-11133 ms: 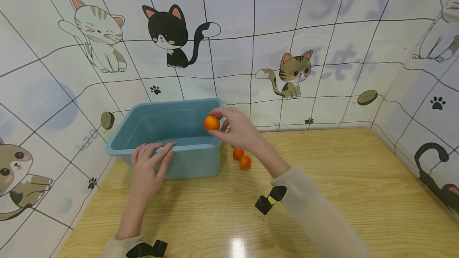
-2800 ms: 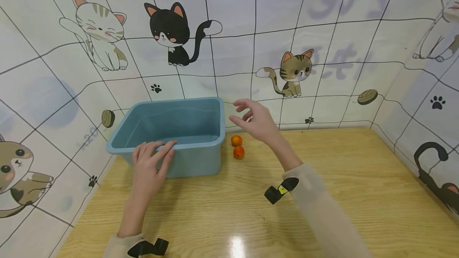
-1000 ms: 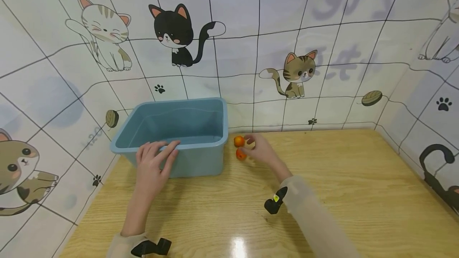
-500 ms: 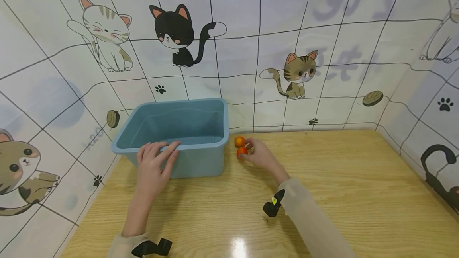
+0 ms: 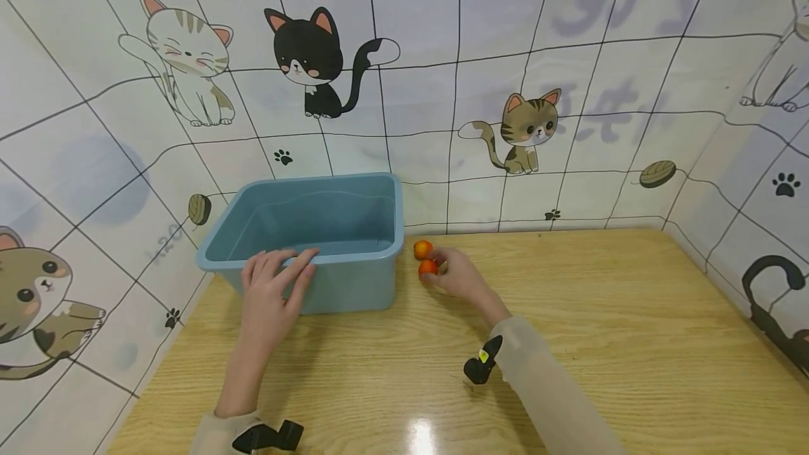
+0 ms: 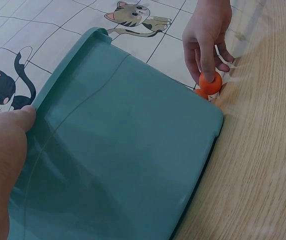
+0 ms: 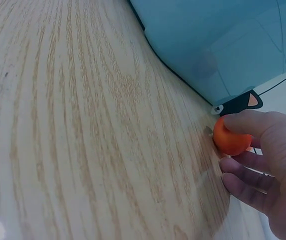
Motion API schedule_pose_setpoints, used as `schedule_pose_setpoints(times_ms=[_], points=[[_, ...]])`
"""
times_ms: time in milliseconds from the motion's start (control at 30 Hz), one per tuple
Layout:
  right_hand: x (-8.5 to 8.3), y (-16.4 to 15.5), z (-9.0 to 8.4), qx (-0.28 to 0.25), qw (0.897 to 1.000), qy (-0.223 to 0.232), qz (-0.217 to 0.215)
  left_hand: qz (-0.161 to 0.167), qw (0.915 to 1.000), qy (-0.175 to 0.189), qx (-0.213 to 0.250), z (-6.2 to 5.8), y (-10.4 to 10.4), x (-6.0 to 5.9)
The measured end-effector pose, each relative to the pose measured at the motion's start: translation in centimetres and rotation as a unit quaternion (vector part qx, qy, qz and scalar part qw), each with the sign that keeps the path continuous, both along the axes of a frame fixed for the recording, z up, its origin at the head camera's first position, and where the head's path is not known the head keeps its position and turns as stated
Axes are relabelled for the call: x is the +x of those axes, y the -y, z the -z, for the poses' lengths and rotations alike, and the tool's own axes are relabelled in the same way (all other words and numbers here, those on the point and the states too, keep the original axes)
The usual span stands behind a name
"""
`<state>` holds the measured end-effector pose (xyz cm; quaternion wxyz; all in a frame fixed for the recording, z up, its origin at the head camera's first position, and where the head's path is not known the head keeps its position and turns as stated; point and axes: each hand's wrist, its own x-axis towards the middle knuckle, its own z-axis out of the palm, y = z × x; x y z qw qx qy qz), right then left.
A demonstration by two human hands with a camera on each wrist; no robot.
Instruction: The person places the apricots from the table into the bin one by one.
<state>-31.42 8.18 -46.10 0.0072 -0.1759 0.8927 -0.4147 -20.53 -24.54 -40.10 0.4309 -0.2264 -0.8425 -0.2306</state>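
Note:
Two small orange fruits lie on the wooden table (image 5: 600, 314), just right of a blue plastic tub (image 5: 347, 286). My right hand (image 5: 444, 270) pinches the nearer orange fruit (image 5: 428, 267) between thumb and fingers while it sits on the table. The farther fruit (image 5: 422, 249) sits just behind it, untouched. The right wrist view shows the pinched fruit (image 7: 231, 139) under my fingertips (image 7: 255, 125), next to the tub's corner (image 7: 218, 45). My left hand (image 5: 278, 269) rests with straight fingers on the tub's front rim. The tub's floor is hidden in the head view.
Tiled walls with cat drawings (image 5: 310, 62) enclose the table at the back, left and right. The tub stands in the back left corner. Bare wood stretches to the right of the fruits and along the front edge (image 5: 392, 385).
My right hand came down from the air beside the tub to the table and closed its fingers on the nearer fruit. The left hand and the tub stayed put.

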Motion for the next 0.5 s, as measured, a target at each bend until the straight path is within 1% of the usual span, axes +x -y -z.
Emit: schedule_pose_setpoints(times_ms=[200,500], points=[[0.2,-0.4,-0.2,-0.005,1.000,0.002,0.000,0.003,1.0000,-0.003,0.002,0.0,-0.1,0.0],[0.3,-1.3,-1.7,-0.019,1.000,-0.006,0.003,0.001,1.0000,0.004,0.001,-0.1,0.0,0.1]])
